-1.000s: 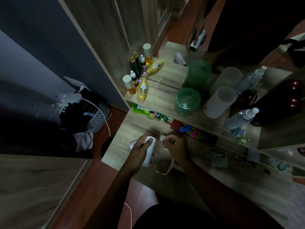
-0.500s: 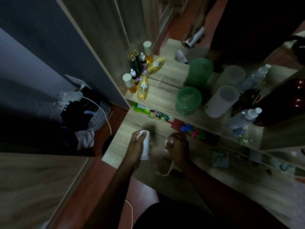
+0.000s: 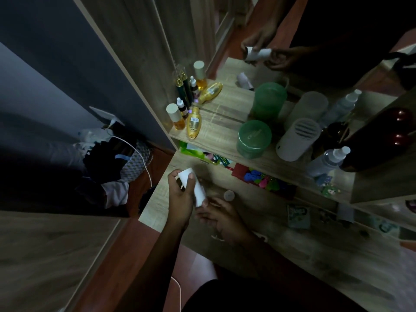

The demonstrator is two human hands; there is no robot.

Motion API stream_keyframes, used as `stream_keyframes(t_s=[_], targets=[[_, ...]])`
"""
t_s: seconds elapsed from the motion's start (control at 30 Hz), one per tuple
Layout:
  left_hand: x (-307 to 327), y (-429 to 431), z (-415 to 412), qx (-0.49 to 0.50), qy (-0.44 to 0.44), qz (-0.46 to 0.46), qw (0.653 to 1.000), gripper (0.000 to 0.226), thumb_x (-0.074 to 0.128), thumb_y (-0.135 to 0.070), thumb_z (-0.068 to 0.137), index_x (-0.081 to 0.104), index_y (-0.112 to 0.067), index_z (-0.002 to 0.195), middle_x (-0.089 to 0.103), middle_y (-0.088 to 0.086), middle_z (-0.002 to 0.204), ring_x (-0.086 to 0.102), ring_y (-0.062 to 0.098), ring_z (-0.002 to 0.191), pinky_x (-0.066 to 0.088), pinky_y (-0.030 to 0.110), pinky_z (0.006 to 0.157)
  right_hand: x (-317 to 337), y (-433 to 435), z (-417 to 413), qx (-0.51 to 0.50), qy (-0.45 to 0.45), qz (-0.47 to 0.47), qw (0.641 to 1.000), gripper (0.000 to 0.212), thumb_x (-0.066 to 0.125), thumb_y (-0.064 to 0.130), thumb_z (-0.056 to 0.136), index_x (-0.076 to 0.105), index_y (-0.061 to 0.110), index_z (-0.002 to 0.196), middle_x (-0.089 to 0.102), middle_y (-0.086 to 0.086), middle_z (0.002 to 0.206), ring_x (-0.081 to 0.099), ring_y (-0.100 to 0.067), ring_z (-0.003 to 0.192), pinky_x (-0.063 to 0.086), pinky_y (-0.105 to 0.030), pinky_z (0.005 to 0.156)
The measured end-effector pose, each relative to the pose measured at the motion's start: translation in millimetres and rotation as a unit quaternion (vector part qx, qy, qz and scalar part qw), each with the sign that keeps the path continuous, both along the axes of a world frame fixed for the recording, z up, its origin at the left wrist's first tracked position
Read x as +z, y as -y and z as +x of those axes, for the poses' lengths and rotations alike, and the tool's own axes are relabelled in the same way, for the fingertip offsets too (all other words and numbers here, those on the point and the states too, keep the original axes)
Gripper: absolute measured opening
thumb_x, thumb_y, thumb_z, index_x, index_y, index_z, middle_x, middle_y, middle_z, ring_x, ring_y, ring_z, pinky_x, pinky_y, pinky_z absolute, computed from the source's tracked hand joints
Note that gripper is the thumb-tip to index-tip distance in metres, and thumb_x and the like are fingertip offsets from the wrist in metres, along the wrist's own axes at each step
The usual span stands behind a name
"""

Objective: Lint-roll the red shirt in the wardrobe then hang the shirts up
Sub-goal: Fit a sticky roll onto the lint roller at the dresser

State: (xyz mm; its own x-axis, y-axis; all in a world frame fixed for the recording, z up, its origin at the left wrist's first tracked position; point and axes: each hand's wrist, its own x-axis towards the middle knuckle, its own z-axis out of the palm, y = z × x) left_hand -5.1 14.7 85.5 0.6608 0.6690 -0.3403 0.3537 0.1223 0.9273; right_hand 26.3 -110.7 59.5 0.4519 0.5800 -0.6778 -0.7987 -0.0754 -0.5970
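Observation:
A white lint roll (image 3: 194, 187) is gripped in my left hand (image 3: 180, 200), tilted, above the front left of the wooden dressing table (image 3: 157, 199). Fingertips of my right hand (image 3: 219, 218) pinch the roll's lower end. The mirror (image 3: 225, 41) above the shelf reflects both hands on the roll. A bit of a white handle (image 3: 215, 236) peeks out under my right hand. No red shirt or wardrobe is in view.
A small round cap (image 3: 229, 195) lies just beyond my right hand. The shelf holds oil bottles (image 3: 194, 123), a green jar (image 3: 254, 138), a white cylinder device (image 3: 298, 140) and a spray bottle (image 3: 326, 162). Left, on the floor, sits a bag (image 3: 126, 158) with a white cable.
My left hand has tilted the roll and brought its lower end toward my right hand. My right hand has gone from a fist beside the roll to its lower end.

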Motion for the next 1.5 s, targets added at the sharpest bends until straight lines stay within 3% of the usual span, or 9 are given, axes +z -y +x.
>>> stream_keyframes(t_s=[0.13,0.3,0.47,0.57,0.83,1.0,1.13,1.33,1.5], targets=[[6.0,5.4,-3.1,0.006,0.027,0.005,1.000,0.028,0.057,-0.033,0.096,0.043,-0.023,0.119,0.063,0.006,0.110,0.066,0.017,0.097,0.058,0.035,0.075,4.5,5.3,-0.5,-0.049,0.006,0.026,0.998,0.024,0.068,0.009,0.088,0.063,0.010,0.111,0.073,-0.016,0.106,0.073,-0.028,0.094,0.058,-0.035,0.084],[9.0,9.3,-7.3,0.041,0.039,-0.018,0.998,0.029,0.059,-0.049,0.085,0.046,-0.038,0.108,0.064,0.009,0.111,0.067,0.028,0.100,0.058,0.045,0.079,11.8,8.7,-0.4,-0.058,0.005,0.029,0.998,0.019,0.062,0.001,0.089,0.062,0.017,0.099,0.073,-0.009,0.091,0.072,-0.026,0.082,0.057,-0.036,0.079],[6.3,8.2,-7.0,0.057,0.048,-0.043,0.996,0.025,0.060,-0.047,0.086,0.046,-0.040,0.105,0.064,0.015,0.115,0.067,0.032,0.102,0.056,0.038,0.071,13.9,8.1,0.8,-0.052,0.014,0.033,0.998,0.024,0.061,-0.002,0.087,0.061,0.011,0.107,0.069,-0.010,0.090,0.067,-0.032,0.084,0.053,-0.041,0.076],[1.9,9.5,-8.1,0.068,0.054,-0.046,0.995,0.018,0.059,-0.037,0.093,0.047,-0.039,0.105,0.064,0.014,0.116,0.067,0.032,0.103,0.055,0.037,0.071,11.3,8.2,0.8,-0.050,0.012,0.021,0.998,0.019,0.061,-0.001,0.088,0.062,0.013,0.100,0.071,-0.012,0.093,0.070,-0.033,0.083,0.054,-0.044,0.079],[-2.4,14.9,-7.9,0.068,0.058,-0.022,0.996,0.017,0.059,-0.031,0.096,0.046,-0.038,0.105,0.065,0.012,0.115,0.069,0.026,0.099,0.056,0.034,0.069,0.6,8.0,1.7,-0.034,-0.011,0.013,0.999,0.013,0.058,0.003,0.094,0.061,0.009,0.105,0.074,-0.017,0.096,0.073,-0.035,0.091,0.059,-0.043,0.076],[-3.3,16.2,-8.7,0.066,0.052,-0.002,0.996,0.018,0.059,-0.032,0.095,0.046,-0.039,0.106,0.064,0.011,0.113,0.069,0.025,0.097,0.056,0.034,0.070,-3.2,9.9,2.8,-0.028,-0.018,0.017,0.999,0.017,0.057,0.003,0.094,0.061,0.011,0.108,0.073,-0.017,0.100,0.072,-0.037,0.095,0.055,-0.054,0.090],[-4.7,14.8,-10.1,0.065,0.058,0.002,0.996,0.016,0.062,-0.039,0.093,0.050,-0.044,0.102,0.064,0.011,0.115,0.067,0.030,0.105,0.058,0.048,0.083,-3.4,11.3,3.3,-0.015,-0.018,0.013,1.000,0.018,0.057,0.007,0.095,0.061,0.013,0.111,0.075,-0.018,0.099,0.072,-0.035,0.097,0.049,-0.060,0.096],[-5.5,14.3,-10.5,0.072,0.058,-0.003,0.996,0.018,0.062,-0.042,0.091,0.049,-0.041,0.103,0.063,0.012,0.116,0.066,0.033,0.106,0.057,0.049,0.082,-3.7,13.0,2.7,-0.016,-0.017,0.017,1.000,0.021,0.052,0.009,0.098,0.057,0.011,0.118,0.075,-0.016,0.098,0.073,-0.031,0.095,0.058,-0.043,0.080],[-6.8,15.9,-10.2,0.077,0.058,-0.011,0.995,0.026,0.065,-0.050,0.084,0.049,-0.041,0.103,0.063,0.011,0.115,0.066,0.033,0.105,0.056,0.050,0.084,-5.4,15.0,1.8,-0.031,-0.021,0.020,0.999,0.017,0.048,0.008,0.099,0.059,0.011,0.111,0.074,-0.018,0.101,0.073,-0.030,0.093,0.057,-0.043,0.084]])
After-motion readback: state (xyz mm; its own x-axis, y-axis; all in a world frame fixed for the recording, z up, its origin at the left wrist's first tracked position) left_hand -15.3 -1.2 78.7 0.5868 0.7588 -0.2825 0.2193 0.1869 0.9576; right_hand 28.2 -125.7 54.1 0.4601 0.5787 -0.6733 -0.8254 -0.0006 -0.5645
